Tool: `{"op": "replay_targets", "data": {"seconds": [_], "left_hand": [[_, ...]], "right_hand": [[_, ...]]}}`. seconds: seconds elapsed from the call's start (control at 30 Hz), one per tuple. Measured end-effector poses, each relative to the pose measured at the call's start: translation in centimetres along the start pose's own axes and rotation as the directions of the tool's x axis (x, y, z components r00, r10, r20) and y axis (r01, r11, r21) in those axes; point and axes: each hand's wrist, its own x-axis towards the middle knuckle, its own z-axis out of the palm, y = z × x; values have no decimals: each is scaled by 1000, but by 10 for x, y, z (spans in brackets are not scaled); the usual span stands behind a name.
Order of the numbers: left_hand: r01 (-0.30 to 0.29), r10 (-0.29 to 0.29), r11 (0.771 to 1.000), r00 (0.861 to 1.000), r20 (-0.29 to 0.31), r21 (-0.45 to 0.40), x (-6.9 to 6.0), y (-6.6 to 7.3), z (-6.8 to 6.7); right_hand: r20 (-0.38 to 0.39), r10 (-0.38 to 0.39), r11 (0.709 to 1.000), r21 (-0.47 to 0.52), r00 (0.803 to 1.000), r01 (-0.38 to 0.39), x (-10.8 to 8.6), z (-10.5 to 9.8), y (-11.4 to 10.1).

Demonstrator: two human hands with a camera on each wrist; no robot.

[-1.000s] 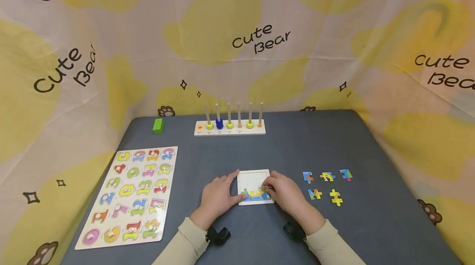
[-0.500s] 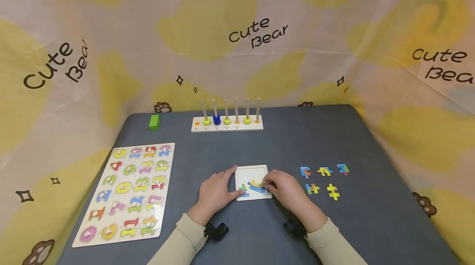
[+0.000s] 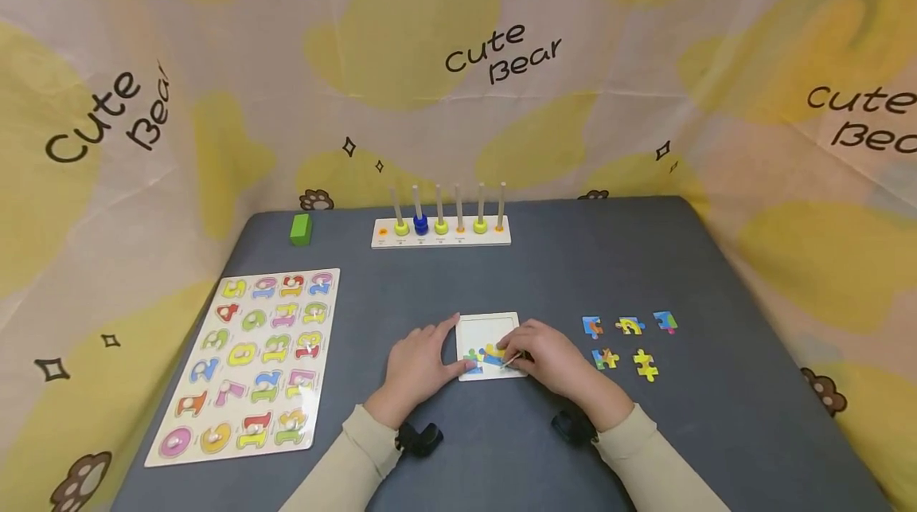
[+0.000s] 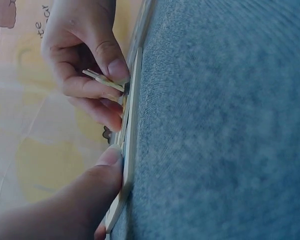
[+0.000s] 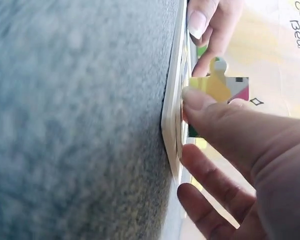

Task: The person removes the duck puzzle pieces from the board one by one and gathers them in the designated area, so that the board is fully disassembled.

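Observation:
A white square puzzle tray lies on the table, with a few coloured jigsaw pieces along its near side. My left hand is at the tray's left side, index finger by the far left corner and thumb resting on a piece near the front. Between thumb and fingers my right hand pinches a jigsaw piece, tilted up on edge over the tray's near right part. The right wrist view shows its yellow, grey and pink face; fingers hide the rest.
To the right lie several loose jigsaw pieces. A number puzzle board covers the left of the table. Along the back stand a peg stacker with rings and a green block. A printed cloth surrounds the table.
The right hand has turned its pinched piece and brought it lower, towards the tray's near right corner. A blue and yellow piece in the tray has shifted askew. The left hand stays put.

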Motion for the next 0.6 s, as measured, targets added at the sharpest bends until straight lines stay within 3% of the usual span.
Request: {"op": "replay_targets", "data": {"seconds": [0.13, 0.3, 0.37, 0.47, 0.6], "left_hand": [[-7, 7, 1000, 1000, -5, 0, 1, 0, -2], [-12, 12, 1000, 1000, -4, -16, 1, 0, -2], [-7, 7, 1000, 1000, 2, -20, 1, 0, -1], [-3, 3, 1000, 1000, 5, -26, 0, 1, -1], [-1, 1, 1000, 1000, 5, -29, 1, 1, 0]], "right_hand": [[-54, 36, 999, 43, 998, -33, -4, -8, 1], [-125, 152, 984, 111, 980, -138, -23, -30, 7], [-154, 227, 968, 143, 962, -205, -35, -41, 14], [-217, 330, 939, 175, 919, -296, -58, -58, 28], [-305, 410, 912, 122, 859, -392, -94, -80, 47]]}}
